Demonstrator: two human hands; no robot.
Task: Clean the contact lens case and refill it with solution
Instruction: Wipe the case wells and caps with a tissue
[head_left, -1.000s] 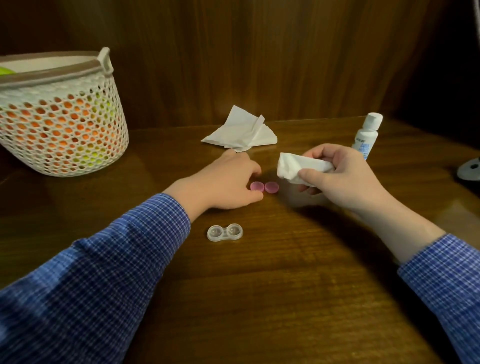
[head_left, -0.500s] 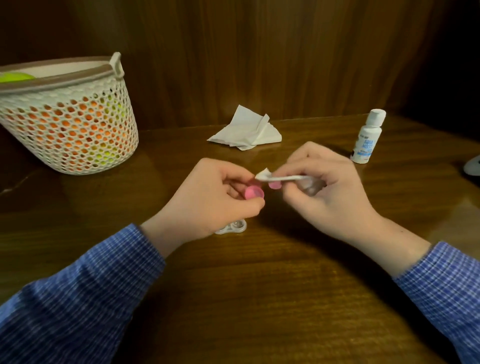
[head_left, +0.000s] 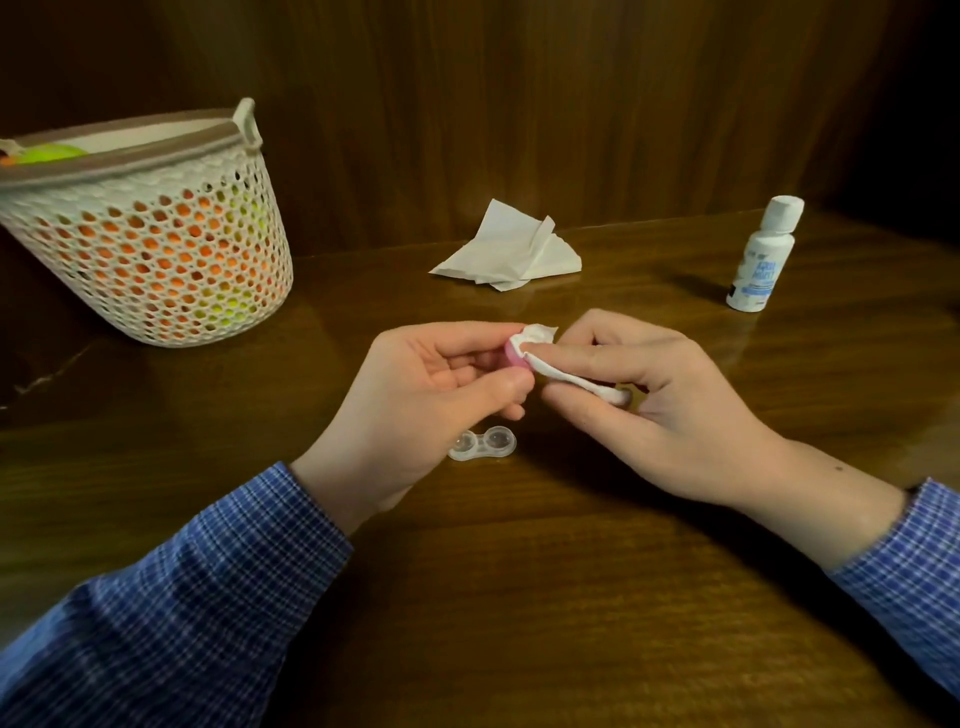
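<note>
Pink cap (head_left: 511, 356) of the lens case, pinched between thumb and fingers of the left hand (head_left: 426, 400) above the worktop (head_left: 519, 597); the right hand (head_left: 660, 410) grips a folded white tissue (head_left: 566, 371) and presses its tip into the cap. Clear two-well lens case (head_left: 482, 443) lies on the worktop just below the hands. Crumpled tissue (head_left: 511, 254) lies farther back; solution bottle (head_left: 763, 257) stands capped at right; mesh basket (head_left: 150, 234) at left.
</note>
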